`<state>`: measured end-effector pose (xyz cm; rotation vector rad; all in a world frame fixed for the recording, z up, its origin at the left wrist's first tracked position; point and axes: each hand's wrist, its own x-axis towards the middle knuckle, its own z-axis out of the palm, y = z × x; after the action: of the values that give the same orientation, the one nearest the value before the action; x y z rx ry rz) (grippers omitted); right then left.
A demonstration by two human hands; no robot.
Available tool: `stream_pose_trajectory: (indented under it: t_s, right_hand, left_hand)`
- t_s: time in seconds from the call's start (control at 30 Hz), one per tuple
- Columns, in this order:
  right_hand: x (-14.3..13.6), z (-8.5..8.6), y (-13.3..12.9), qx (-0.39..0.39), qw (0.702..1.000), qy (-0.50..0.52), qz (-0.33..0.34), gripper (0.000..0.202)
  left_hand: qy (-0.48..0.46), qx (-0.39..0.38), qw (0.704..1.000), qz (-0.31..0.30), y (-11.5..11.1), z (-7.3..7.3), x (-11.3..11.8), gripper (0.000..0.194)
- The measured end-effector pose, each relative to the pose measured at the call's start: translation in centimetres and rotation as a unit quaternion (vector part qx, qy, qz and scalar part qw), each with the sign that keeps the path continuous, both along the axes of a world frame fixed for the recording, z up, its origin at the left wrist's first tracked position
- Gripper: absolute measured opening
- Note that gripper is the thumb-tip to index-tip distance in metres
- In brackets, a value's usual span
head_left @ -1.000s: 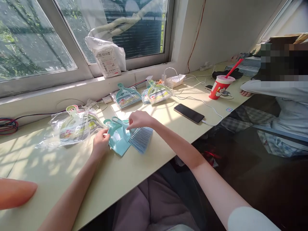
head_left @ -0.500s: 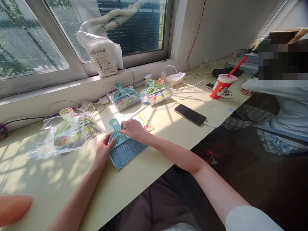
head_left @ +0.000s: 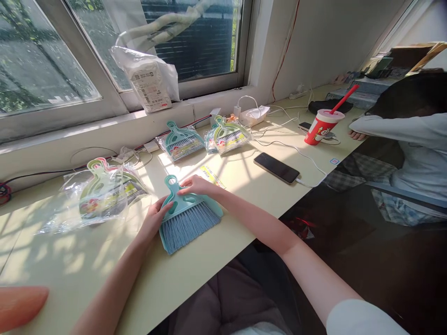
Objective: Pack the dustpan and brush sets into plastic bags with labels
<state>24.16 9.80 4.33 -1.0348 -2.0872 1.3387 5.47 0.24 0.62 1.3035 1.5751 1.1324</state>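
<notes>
A teal hand brush with blue-grey bristles lies nested on a matching teal dustpan, flat on the table in front of me. My left hand grips the set at its left edge, thumb on top of the brush. From the upper right, my right hand holds it just below the handle, thumb on the brush and fingers curled around the far side. Just behind my right hand lies a printed yellow card, partly in sunlight.
Bagged brush-and-dustpan sets stand along the wall, with more in clear plastic at the left. A phone on a cable and a red cup are to the right. A person leans on the table's far right.
The brush and dustpan have shifted slightly towards me and turned a little. My right hand has slid from the handle's hole to its right side, leaving the handle and more bristles uncovered.
</notes>
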Motion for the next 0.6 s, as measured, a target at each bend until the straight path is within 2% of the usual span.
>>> stream_pose_trajectory:
  t_s: [0.1,0.33,0.47,0.6]
  right_hand:
    - [-0.1,-0.1,-0.3,-0.008,1.0,-0.008,-0.014,0.032]
    - [-0.6,-0.9,0.1,0.013,0.999,-0.027,-0.022,0.036]
    - [-0.9,-1.9,0.2,0.009,0.999,-0.006,-0.042,0.03]
    - [-1.3,-2.6,0.0,0.008,0.998,0.011,-0.068,0.024]
  left_hand:
    - [-0.06,-0.06,0.996,-0.02,-0.1,0.6,0.3,0.062]
    - [-0.15,-0.111,0.982,0.008,-0.1,1.2,0.6,0.061]
    - [-0.175,-0.108,0.978,0.042,-0.4,1.4,1.1,0.059]
    - [-0.184,-0.089,0.978,0.04,-0.4,1.5,1.2,0.057]
